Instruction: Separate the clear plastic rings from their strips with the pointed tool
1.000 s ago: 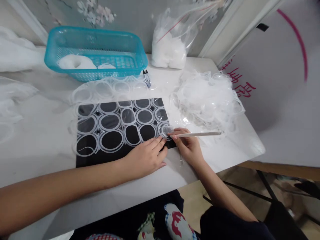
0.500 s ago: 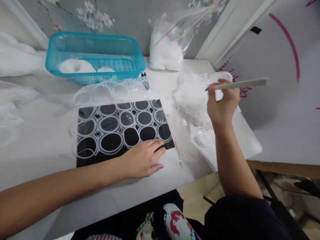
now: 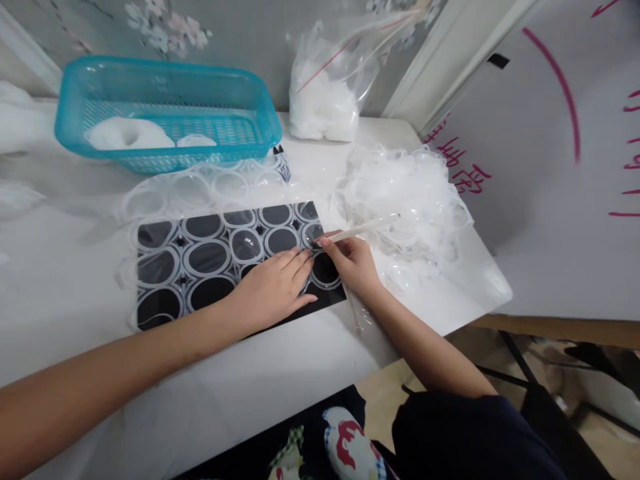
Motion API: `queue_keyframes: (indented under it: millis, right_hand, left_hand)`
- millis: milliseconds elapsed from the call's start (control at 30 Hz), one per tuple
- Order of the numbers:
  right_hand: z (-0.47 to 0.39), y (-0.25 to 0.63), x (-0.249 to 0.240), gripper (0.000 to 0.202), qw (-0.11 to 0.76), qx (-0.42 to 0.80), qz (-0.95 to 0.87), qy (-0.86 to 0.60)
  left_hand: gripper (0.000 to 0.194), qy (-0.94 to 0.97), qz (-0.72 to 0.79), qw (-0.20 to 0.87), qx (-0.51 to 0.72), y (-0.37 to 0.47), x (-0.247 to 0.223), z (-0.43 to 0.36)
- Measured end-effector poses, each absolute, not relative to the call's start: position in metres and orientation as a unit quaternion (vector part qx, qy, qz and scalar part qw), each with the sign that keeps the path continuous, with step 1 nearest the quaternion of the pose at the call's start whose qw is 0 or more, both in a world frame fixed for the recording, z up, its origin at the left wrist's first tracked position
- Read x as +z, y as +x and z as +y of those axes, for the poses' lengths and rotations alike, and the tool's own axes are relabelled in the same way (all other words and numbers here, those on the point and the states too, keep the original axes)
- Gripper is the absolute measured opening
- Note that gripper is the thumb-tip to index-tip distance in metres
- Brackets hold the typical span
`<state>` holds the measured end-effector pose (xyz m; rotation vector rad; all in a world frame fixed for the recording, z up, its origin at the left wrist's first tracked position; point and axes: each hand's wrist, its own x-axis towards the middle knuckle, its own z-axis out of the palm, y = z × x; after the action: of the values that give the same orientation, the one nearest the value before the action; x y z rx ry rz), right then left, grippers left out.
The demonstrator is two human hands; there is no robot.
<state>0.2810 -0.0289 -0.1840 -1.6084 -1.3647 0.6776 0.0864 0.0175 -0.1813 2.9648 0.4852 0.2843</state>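
Note:
On the table lies a black board [image 3: 327,300], covered by a clear plastic sheet with rows of white oval rings [image 3: 206,259]. My left hand [image 3: 273,287] rests flat on it, fingers stretched out, hiding some of the lower ovals. Pinched in my right hand [image 3: 356,263] is a slim white pen-like tool [image 3: 363,228] with a dark tip. That tip meets the sheet at an oval near the board's right edge, close to my left fingertips. Whether it cuts or only touches there, I cannot tell.
A heap of white translucent rings and film scraps [image 3: 400,193] lies right of the board. Behind it stand a blue plastic basket [image 3: 170,65] with white rolls inside and a zip bag of white material [image 3: 325,107]. A whiteboard [image 3: 545,247] borders the table's right side.
My right hand has come down and left from above the scrap heap, bringing the pen-like tool onto the sheet. My left hand has slid up slightly over the ovals.

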Motion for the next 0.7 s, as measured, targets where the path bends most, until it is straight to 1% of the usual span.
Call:
queue_keyframes:
  millis: [133,233,333,433,467,533,567,600,633,667,700]
  right_hand:
    - [-0.027,0.283,-0.183,0.031,0.455,0.283,-0.540,-0.649]
    - [-0.030,0.280,-0.184,0.027,0.445,0.268,-0.555,-0.650]
    - [-0.038,0.275,-0.190,0.021,0.407,0.187,-0.612,-0.652]
    - [-0.036,0.283,-0.193,0.021,0.332,0.083,-0.718,-0.606]
    - [-0.030,0.291,-0.190,0.020,0.325,0.047,-0.731,-0.598]
    - [-0.011,0.312,-0.177,0.021,0.358,-0.027,-0.696,-0.622]
    - [0.000,0.322,-0.167,0.025,0.412,-0.093,-0.626,-0.655]
    - [0.010,0.330,-0.157,0.031,0.441,-0.123,-0.581,-0.673]
    - [0.017,0.333,-0.149,0.037,0.473,-0.145,-0.541,-0.681]
    - [0.021,0.331,-0.142,0.033,0.530,-0.152,-0.496,-0.671]
    - [0.021,0.324,-0.138,0.028,0.528,-0.106,-0.532,-0.653]
  left_hand:
    - [0.060,0.984,0.149,0.036,0.088,0.089,-0.179,0.019]
    - [0.058,0.985,0.147,0.029,0.081,0.088,-0.181,0.019]
    - [0.060,0.985,0.149,0.038,0.081,0.086,-0.183,0.019]
    - [0.066,0.983,0.156,0.064,0.077,0.086,-0.182,0.018]
    - [0.069,0.982,0.159,0.073,0.072,0.087,-0.181,0.018]
    - [0.075,0.981,0.162,0.088,0.056,0.086,-0.178,0.018]
    - [0.078,0.981,0.161,0.091,0.052,0.084,-0.176,0.017]
    - [0.081,0.982,0.158,0.091,0.052,0.081,-0.174,0.016]
    - [0.083,0.983,0.155,0.086,0.057,0.077,-0.172,0.015]
    - [0.085,0.983,0.157,0.076,0.066,0.072,-0.170,0.013]
    - [0.086,0.982,0.162,0.063,0.077,0.066,-0.168,0.011]
